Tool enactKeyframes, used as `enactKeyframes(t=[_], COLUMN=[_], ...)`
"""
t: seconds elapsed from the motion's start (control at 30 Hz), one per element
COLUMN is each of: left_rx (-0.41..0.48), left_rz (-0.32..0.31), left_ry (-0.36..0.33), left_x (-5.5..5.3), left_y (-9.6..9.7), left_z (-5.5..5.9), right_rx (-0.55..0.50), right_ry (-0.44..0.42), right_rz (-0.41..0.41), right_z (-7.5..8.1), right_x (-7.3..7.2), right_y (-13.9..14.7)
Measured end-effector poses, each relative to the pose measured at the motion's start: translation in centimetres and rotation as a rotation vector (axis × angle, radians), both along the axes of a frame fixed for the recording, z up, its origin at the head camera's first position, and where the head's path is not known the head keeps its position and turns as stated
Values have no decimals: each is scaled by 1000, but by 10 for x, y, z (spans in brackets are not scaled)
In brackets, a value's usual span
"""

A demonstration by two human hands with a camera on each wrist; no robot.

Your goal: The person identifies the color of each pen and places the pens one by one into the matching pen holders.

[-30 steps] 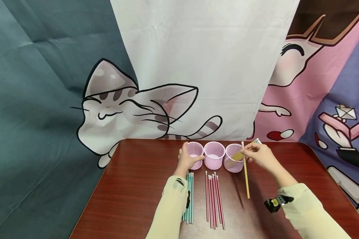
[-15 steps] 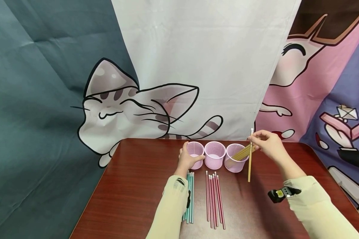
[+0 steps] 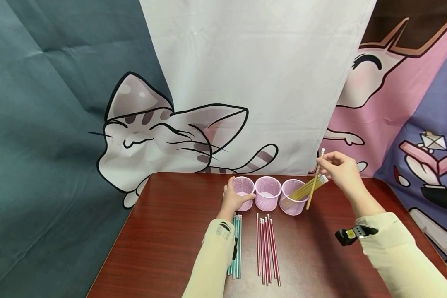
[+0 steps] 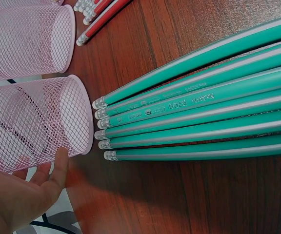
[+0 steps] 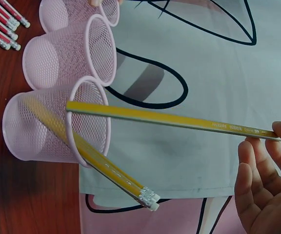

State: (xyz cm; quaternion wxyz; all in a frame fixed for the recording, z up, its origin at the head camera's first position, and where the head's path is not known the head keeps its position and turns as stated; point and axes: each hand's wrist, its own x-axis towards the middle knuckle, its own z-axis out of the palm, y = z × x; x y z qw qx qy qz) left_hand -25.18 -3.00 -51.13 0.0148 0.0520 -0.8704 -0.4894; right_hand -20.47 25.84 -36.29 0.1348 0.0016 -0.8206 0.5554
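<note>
My left hand [image 3: 234, 199] holds the left pink mesh pencil cup [image 3: 246, 186], its thumb across the near side. In the left wrist view that cup [image 4: 38, 122] stands just beyond the eraser ends of several teal pencils [image 4: 194, 105]. Between thumb and fingertips, my right hand [image 3: 340, 167] pinches a yellow pencil [image 3: 314, 184] near its eraser end, lower end down. That end overlaps the right cup's rim [image 5: 71, 127] in the right wrist view; whether it is inside I cannot tell. Several yellow pencils [image 5: 112, 168] lean inside the right cup [image 3: 290, 209], erasers up.
A middle pink mesh cup [image 3: 267, 203] stands between the other two in a row near the table's back edge. Several red pencils [image 3: 265, 252] lie on the brown table [image 3: 164, 231], right of the teal ones. A printed cloth [image 3: 268, 82] hangs behind.
My right hand has lifted and moved right with the yellow pencil, whose lower end has risen from over the table to beside the right cup. My left hand stays on its cup.
</note>
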Motion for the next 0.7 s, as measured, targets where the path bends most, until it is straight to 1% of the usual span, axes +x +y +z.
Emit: enactKeyframes(t=[0.2,0.33,0.43,0.6,0.7], left_rx=[-2,-7,-5,-1,-8], left_rz=[2,3,3,4,9], left_ry=[7,2,-2,-1,2], left_x=[0,0,0,0,0], left_y=[0,0,0,1,1], left_z=[-1,-1,0,0,-1], right_rx=[-40,-22,42,161,194], right_ry=[46,50,33,-20,-56], right_rz=[-43,-71,-89,-108,-102], right_z=[-3,-12,-23,-43,-54], right_x=[-3,-4,-4,-2,-2], right_y=[0,1,1,1,-1])
